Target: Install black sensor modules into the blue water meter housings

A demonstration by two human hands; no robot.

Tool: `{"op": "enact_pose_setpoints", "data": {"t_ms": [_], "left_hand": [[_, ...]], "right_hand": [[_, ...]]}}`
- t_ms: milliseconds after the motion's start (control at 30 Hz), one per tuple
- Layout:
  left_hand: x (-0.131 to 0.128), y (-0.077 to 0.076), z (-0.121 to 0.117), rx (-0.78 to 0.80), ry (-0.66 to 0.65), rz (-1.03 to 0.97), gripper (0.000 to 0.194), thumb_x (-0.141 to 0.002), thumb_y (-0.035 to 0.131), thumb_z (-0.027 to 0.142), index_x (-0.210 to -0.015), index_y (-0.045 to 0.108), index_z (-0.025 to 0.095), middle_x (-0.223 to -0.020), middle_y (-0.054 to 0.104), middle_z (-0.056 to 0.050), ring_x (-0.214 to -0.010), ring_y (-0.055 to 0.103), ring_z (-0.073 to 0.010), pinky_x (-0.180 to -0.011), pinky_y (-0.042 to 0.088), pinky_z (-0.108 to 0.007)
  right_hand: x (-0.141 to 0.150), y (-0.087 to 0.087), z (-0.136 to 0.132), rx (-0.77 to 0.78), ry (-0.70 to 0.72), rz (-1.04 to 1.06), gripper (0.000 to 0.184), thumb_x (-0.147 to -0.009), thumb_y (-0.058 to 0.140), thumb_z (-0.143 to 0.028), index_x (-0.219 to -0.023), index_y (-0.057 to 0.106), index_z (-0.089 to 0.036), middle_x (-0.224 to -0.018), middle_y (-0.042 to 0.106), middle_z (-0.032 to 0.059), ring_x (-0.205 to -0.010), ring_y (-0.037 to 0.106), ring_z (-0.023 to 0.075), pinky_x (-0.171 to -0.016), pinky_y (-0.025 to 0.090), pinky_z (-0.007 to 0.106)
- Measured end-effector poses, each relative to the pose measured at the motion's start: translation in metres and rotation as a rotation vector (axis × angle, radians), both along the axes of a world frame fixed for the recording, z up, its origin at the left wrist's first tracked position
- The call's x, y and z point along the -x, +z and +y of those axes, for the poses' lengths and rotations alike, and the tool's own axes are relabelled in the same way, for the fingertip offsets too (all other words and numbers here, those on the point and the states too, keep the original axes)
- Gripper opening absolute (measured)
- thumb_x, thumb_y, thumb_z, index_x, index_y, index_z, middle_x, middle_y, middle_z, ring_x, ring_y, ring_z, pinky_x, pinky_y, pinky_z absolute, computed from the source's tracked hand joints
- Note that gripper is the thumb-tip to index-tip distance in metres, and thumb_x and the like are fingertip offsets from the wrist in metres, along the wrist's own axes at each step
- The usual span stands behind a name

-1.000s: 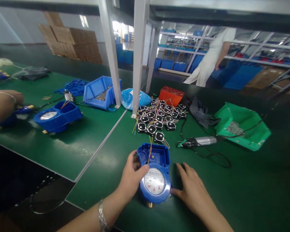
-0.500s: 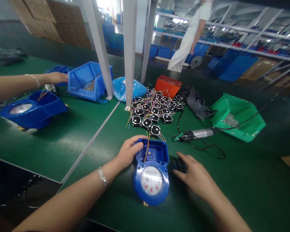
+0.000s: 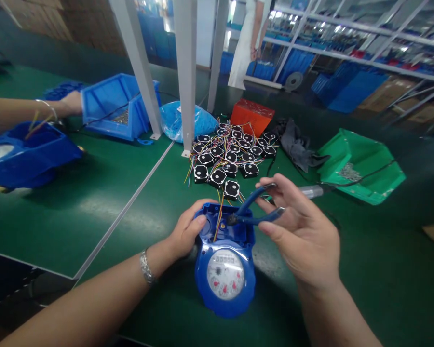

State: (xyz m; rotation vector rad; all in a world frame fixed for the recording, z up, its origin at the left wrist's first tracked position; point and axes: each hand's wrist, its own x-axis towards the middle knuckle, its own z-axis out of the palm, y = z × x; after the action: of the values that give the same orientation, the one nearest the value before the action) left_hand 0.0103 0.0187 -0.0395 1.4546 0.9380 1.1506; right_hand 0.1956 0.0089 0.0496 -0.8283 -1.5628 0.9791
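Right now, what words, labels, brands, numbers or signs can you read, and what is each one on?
No text is clear enough to quote.
Counter window on the blue meter: a row of digits, too blurred to read.
Meter dial: tiny marks, too blurred.
Black modules: no legible print.
Blue plastic bag: a pale patch, too small to tell if it is a label.

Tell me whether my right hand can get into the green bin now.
Not freely, I'd say: your right hand holds blue-handled pliers, and a black cord runs across the green bin, though its mouth looks open.
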Motion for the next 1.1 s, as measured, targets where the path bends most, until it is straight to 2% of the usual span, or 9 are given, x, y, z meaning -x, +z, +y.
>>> {"op": "enact_pose_setpoints", "data": {"t_ms": [167, 1100], "left_hand": [[0.001, 0.002, 0.000, -0.038, -0.010, 0.025, 0.039, -0.081, 0.036, 0.045, -0.104, 0.050, 0.017, -0.097, 0.059, -0.005, -0.089, 0.054, -0.0204, -0.080, 0.041, -0.030], [0.000, -0.001, 0.000, -0.036, 0.008, 0.036, 0.038, -0.081, 0.036, 0.043, -0.104, 0.050, 0.017, -0.096, 0.059, -0.004, -0.089, 0.053, -0.0203, -0.080, 0.040, -0.030]], "right_hand": [[0.001, -0.013, 0.006, 0.026, 0.046, -0.027, 0.053, -0.073, 0.056, -0.006, -0.121, 0.040, -0.024, -0.121, 0.036, 0.0041, -0.117, 0.039, 0.0139, -0.100, 0.042, 0.034], [0.004, -0.018, 0.003, 0.007, -0.080, -0.112, 0.052, -0.071, 0.061, -0.012, -0.119, 0.042, -0.019, -0.119, 0.038, 0.0063, -0.113, 0.042, 0.0136, -0.096, 0.045, 0.028]]}}
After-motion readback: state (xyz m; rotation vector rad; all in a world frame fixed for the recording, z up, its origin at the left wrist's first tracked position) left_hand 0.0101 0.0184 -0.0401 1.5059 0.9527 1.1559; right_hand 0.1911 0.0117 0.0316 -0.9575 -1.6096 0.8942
